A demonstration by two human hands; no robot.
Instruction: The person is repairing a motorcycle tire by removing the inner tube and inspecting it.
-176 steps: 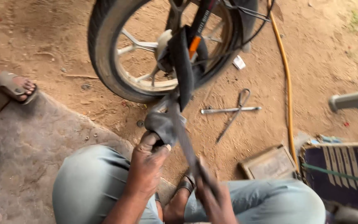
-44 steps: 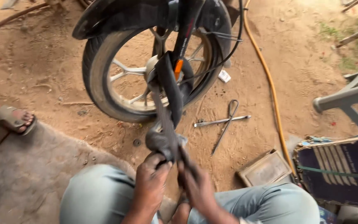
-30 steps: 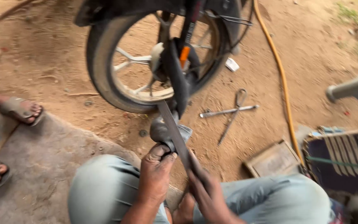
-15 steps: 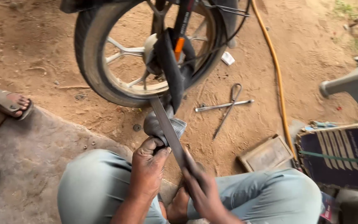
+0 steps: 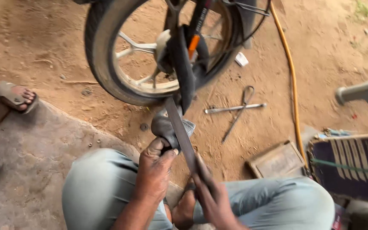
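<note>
I sit on the ground with my knees apart in grey-blue jeans. My left hand (image 5: 156,170) grips a bunched fold of black rubber inner tube (image 5: 163,127), which runs up to the motorcycle wheel (image 5: 111,81) in front of me. My right hand (image 5: 214,194) holds the lower end of a long flat metal file (image 5: 180,132), whose blade lies slanted across the rubber fold. Both hands are close together between my knees.
A cross wrench and a thin metal tool (image 5: 235,108) lie on the dirt to the right of the wheel. A yellow hose (image 5: 292,81) runs past them. A flat wooden tray (image 5: 280,159) and a dark woven seat (image 5: 350,166) sit at right. Another person's sandalled feet (image 5: 11,93) rest at left.
The view has shifted a little. My hands stay on the tube and the file; the file has slid along the rubber fold between frames.
</note>
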